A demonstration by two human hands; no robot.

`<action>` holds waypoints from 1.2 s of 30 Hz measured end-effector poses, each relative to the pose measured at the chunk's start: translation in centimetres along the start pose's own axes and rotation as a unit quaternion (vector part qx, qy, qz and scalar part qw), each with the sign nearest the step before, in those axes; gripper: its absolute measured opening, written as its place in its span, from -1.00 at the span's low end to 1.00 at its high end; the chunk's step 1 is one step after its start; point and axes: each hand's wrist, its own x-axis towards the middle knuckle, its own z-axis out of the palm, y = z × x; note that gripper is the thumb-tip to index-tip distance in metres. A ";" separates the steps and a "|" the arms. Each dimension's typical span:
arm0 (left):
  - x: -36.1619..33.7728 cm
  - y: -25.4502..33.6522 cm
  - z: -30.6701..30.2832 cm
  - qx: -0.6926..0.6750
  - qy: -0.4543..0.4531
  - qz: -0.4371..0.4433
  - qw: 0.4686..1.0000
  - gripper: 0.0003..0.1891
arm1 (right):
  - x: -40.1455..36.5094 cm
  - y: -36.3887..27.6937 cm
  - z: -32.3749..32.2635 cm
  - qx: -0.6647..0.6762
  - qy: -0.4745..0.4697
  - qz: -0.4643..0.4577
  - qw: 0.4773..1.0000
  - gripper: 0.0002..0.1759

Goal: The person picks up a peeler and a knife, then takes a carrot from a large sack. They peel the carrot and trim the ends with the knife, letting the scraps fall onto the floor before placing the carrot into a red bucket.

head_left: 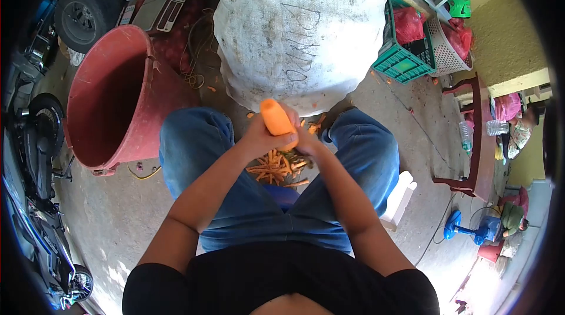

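Observation:
A large peeled orange carrot (275,117) points up and away from me between my knees. My left hand (259,140) is wrapped round its lower part, thumb across the front. Close against the carrot's right side is my right hand (305,138), its fingers curled and partly hidden behind the carrot; what it grips, if anything, does not show clearly. Beneath both hands lies a pile of orange peel strips (273,168) on the floor between my legs.
A bulging white sack (300,32) with handwriting stands right in front of my knees. At left is a big red bucket (144,103), near a motorcycle (44,197). To the right are a green crate (406,59), a wooden bench (479,138) and a blue fan (471,230). Other people sit at far right.

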 end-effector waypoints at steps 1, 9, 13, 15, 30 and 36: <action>0.3 -0.1 0.4 -0.044 0.002 0.044 0.998 -0.72 | 1.9 1.7 2.5 0.145 0.016 -0.108 0.983 -0.69; 0.1 -0.1 -2.0 -0.140 0.067 0.050 0.987 -0.63 | -0.5 -1.4 -0.6 0.626 -0.108 -0.059 0.770 -0.64; 0.3 0.7 -4.2 -0.082 0.057 0.013 0.995 -0.58 | 0.0 -2.0 -2.9 0.566 0.047 -0.127 0.813 -0.75; 0.3 1.1 -4.1 0.084 0.035 -0.119 0.989 -0.53 | 0.1 -1.9 -3.6 0.528 0.096 -0.182 0.824 -0.76; 1.6 -1.8 -2.3 0.303 0.093 -0.105 0.942 -0.46 | -4.5 -6.6 -5.3 -0.043 0.313 -0.195 0.928 -0.75; 1.8 -2.6 -3.4 0.267 0.095 -0.133 0.950 -0.46 | -5.6 -6.9 -5.5 -0.134 0.248 -0.199 0.939 -0.76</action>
